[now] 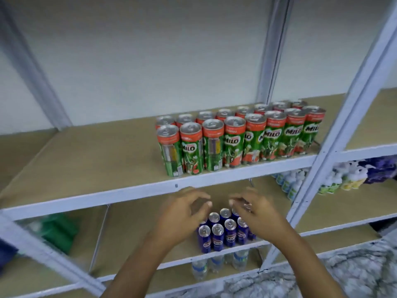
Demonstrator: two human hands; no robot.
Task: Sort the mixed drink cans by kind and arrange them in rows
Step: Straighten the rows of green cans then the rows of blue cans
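Both hands are reaching in under the upper shelf [120, 193], hovering over the blue cans [223, 234] clustered in tight rows on the lower shelf [133, 237]. The left hand [182, 214] is half open, fingers curled, gripping nothing; the right hand [255, 211] is likewise loosely curled, its fingertips just above the back cans (whether they touch a lid, I cannot tell). On the upper shelf the green Milo cans [234, 143] stand upright in two neat rows, toward the right end. Small bottles [214, 265] sit on the shelf beneath.
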